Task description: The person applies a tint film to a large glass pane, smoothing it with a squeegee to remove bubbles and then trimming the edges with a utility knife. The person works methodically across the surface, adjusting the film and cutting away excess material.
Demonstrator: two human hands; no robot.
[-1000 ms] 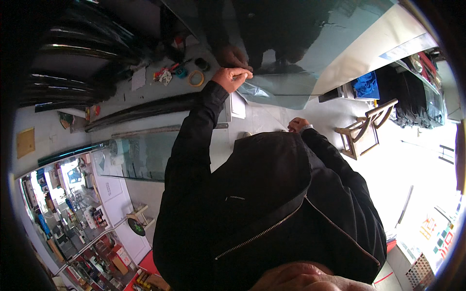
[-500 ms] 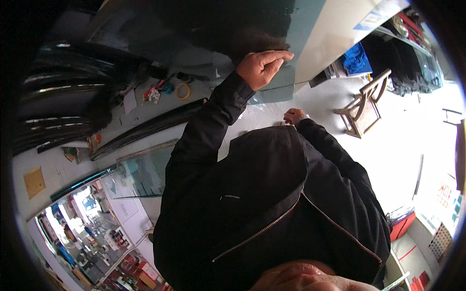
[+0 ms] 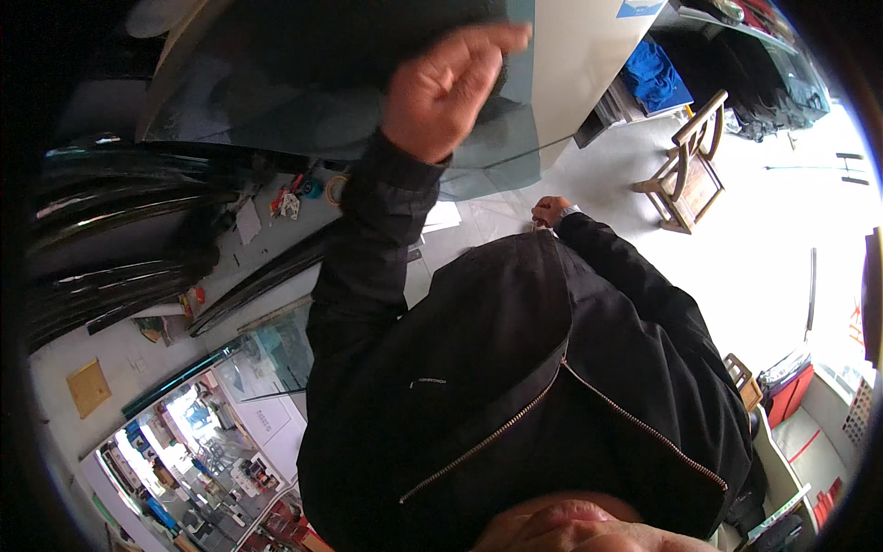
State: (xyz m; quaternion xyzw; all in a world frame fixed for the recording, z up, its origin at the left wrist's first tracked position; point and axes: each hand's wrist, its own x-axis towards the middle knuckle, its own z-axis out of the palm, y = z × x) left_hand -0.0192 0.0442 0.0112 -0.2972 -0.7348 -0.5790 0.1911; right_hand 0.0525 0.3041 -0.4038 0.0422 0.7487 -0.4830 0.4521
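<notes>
Your left hand (image 3: 441,97): fingers loosely straight, apparently empty, over dark sheet (image 3: 326,101). Right hand (image 3: 549,212) curled, contents unclear. Sheet likely slippery, creasable; hold edges.

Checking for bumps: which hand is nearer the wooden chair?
Right. The right hand is left of the wooden chair, apart from it; the left hand is farther left, in front of the dark sheet as seen here.

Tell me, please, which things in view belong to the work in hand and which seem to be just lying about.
In use, by the look of it:
dark translucent sheet, with the left hand over it
pale surface beneath the sheet

Apparently just lying about:
wooden chair
blue cloth
long dark strip
square brown panel
</notes>
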